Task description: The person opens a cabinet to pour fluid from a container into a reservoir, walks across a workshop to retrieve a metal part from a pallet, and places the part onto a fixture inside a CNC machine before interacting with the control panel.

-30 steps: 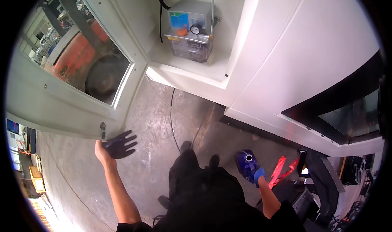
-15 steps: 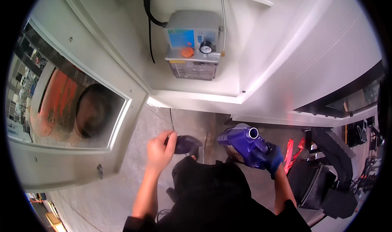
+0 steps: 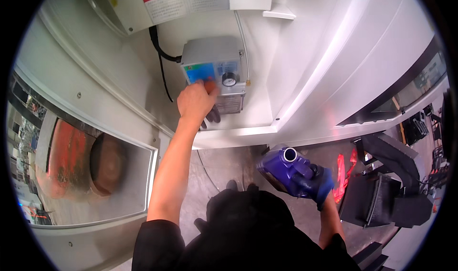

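Note:
My left hand [image 3: 193, 99], bare, reaches up with its fingers closed round an orange cap [image 3: 210, 84] on the front of a grey lubricator unit [image 3: 212, 51]. A dark glove [image 3: 214, 115] hangs below that hand, seemingly tucked in its fingers. The unit carries a blue label, a round pressure gauge [image 3: 229, 79] and a see-through tank [image 3: 231, 104] underneath. Down on the right, my right hand [image 3: 320, 185], in a blue and black glove, grips a purple jug [image 3: 279, 167] by its handle. The jug's round mouth is uncapped and tilts upward.
A white machine cabinet surrounds the unit, with its windowed door [image 3: 102, 175] swung out at left. A black cable [image 3: 160, 46] and a thin tube [image 3: 242, 42] run to the unit. On the floor at right are red strips [image 3: 339, 178] and a black bin-like box [image 3: 369, 199].
My left hand has risen from above the floor to the orange cap, carrying the dark glove. The view has tilted up a little; the jug stays in my right hand.

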Motion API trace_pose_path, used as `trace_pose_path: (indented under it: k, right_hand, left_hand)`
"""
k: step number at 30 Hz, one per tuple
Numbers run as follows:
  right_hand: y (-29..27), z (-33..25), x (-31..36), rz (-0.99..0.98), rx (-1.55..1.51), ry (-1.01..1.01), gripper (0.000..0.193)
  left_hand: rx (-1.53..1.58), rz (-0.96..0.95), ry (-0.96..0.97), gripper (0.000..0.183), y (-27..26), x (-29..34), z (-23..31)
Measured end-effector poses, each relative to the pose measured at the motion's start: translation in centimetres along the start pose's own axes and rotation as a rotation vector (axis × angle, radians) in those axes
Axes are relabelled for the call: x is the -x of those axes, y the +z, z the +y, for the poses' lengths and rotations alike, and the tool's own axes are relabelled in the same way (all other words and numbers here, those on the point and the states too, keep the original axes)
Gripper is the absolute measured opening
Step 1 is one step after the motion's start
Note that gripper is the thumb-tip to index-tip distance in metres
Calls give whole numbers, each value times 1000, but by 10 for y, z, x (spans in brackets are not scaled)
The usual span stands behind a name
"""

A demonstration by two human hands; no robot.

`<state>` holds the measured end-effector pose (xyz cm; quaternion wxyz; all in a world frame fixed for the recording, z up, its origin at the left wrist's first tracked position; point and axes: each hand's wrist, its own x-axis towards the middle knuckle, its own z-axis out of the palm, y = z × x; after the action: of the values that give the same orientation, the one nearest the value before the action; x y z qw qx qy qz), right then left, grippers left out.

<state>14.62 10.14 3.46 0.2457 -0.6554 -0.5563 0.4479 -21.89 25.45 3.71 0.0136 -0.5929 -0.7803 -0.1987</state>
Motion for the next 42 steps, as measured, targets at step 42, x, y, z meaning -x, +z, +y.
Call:
trace_pose_path:
  k: [42]
  right_hand:
    - [39,-82,-30,-300,127,169,45]
  left_hand:
    - [379,-413,783,48,-62,124,65]
